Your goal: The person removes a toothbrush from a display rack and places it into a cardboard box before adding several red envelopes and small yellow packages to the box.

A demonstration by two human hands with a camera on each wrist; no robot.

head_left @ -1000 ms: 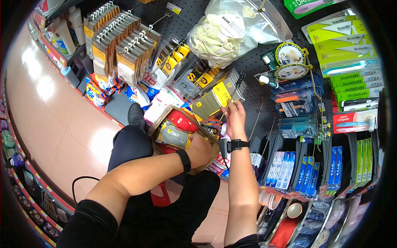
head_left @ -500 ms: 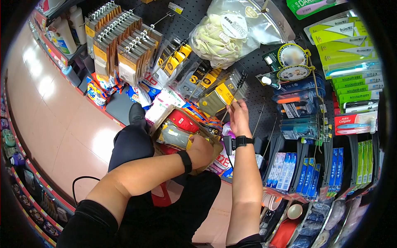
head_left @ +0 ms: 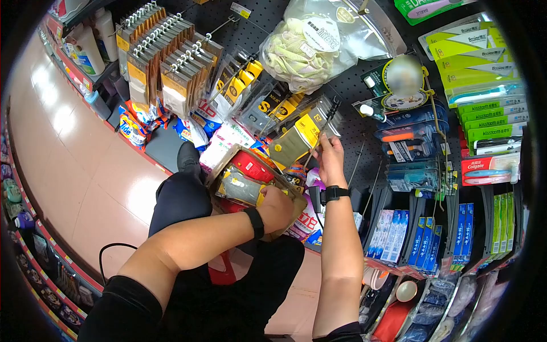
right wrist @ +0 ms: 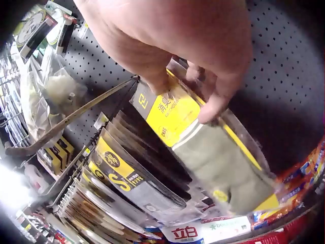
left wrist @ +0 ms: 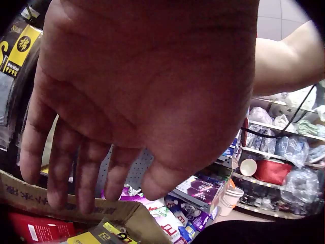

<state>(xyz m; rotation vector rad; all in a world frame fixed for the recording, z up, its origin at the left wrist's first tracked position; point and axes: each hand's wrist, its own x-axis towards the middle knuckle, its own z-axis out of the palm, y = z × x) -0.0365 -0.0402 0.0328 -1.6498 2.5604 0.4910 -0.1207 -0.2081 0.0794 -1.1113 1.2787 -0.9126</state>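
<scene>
In the head view, my right hand is raised to a pack of olive-green socks with a yellow label, at the hooks on the pegboard. The right wrist view shows thumb and fingers pinching the upper edge of this sock pack. My left hand is over the near side of an open cardboard box. Its fingers point down, nearly straight, at the cardboard wall in the left wrist view. Inside the box lie a grey sock pack and a red pack.
More sock packs hang on hooks to the left. A bagged bath puff hangs above. Toothbrush packs fill the right side, and toothpaste boxes stand lower. Detergent bags lie behind the box. Bare metal hooks jut out.
My right hand has shifted slightly right and up, still at the olive sock pack, which has swung and tilted a little. The left hand and the box have stayed almost in place.
</scene>
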